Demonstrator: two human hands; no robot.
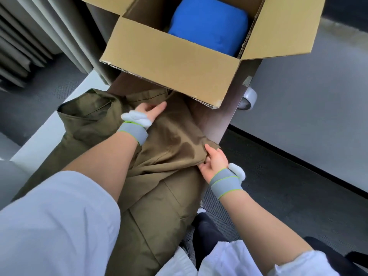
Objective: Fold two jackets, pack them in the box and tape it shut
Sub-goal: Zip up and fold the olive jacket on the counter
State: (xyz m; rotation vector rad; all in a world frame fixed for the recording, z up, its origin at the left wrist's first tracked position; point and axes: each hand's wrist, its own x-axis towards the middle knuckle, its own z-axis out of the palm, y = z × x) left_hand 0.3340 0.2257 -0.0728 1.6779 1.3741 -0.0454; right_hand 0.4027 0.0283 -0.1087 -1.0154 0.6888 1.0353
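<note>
An olive-green jacket [159,172] lies spread over the brown table [221,116] and hangs off its near edge toward me. My left hand [151,112] lies flat on the upper part of the jacket, fingers straight. My right hand [214,162] pinches the jacket's right edge at the table's side. Beyond them stands an open cardboard box [171,62] with its flaps up. A folded blue jacket [209,26] sits inside the box.
A roll of clear tape [248,98] sits at the table's right edge beside the box. Grey curtains [39,36] hang at the left. Dark carpet [288,196] and a grey wall panel [318,96] lie to the right.
</note>
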